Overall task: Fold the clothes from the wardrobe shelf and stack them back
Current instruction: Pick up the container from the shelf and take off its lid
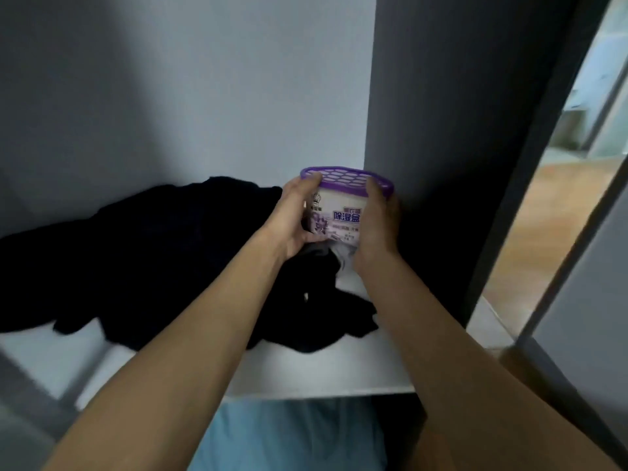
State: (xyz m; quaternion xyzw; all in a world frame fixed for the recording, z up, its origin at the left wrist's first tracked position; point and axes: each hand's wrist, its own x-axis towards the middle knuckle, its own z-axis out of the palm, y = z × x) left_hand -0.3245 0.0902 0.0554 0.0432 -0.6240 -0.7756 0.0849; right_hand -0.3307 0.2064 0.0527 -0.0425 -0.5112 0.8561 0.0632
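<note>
Left grip [299, 215] and right grip [375, 229] clasp a purple-lidded tub [343, 207] at its 9 and 3 o'clock. Its label reads 除湿盒.

Premises are domestic: the interior of a fitted wardrobe in a home. Evidence: a white shelf [323, 375] with a pale back panel [204, 79] and a dark side panel [441, 130], a loose heap of dark clothes [153, 253] lying on the shelf, a household dehumidifier box [345, 207] with a purple vented lid near the side panel, and light blue fabric [289, 436] below the shelf edge. To the right, an opening shows the wood-toned floor [543, 215] of an adjoining room.
</note>
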